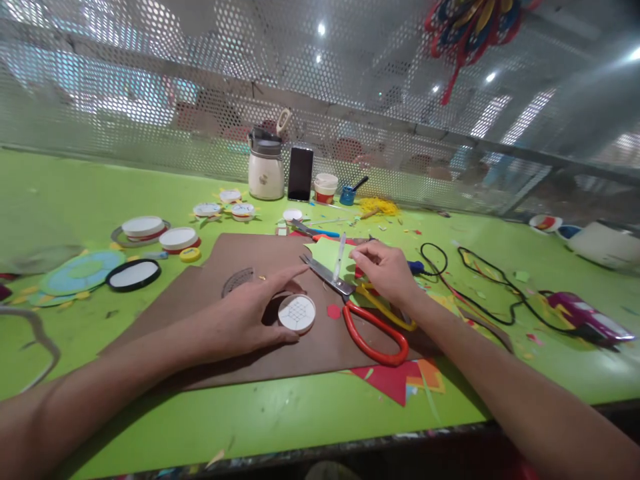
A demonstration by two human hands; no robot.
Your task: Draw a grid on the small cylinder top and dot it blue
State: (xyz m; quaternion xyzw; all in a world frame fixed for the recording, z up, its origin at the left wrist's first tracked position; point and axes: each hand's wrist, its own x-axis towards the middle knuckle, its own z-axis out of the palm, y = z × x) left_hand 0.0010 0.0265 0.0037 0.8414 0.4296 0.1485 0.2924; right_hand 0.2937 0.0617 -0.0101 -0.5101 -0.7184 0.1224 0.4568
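My left hand [255, 303] rests low over the brown board [245, 250], its thumb and fingers curved round the edge of a small white round lid [297, 313]. A hexagon pattern is drawn on the lid's top. My right hand [385, 267] has thumb and forefinger pinched together; whatever is between them is too small to make out. Just left of those fingertips is a slim clear pen [340, 257]. Scissors with red and yellow handles [373, 337] lie partly under my right hand, blades toward the lid. A red paper hexagon [334, 311] sits beside the lid.
White lids [179, 239] and a black ring [133, 274] are at left. A thermos [266, 170], a phone [300, 175] and a blue paint pot [347, 195] stand along the perforated metal screen [190, 100]. A black cable [493, 273] and a purple tool [585, 313] lie right.
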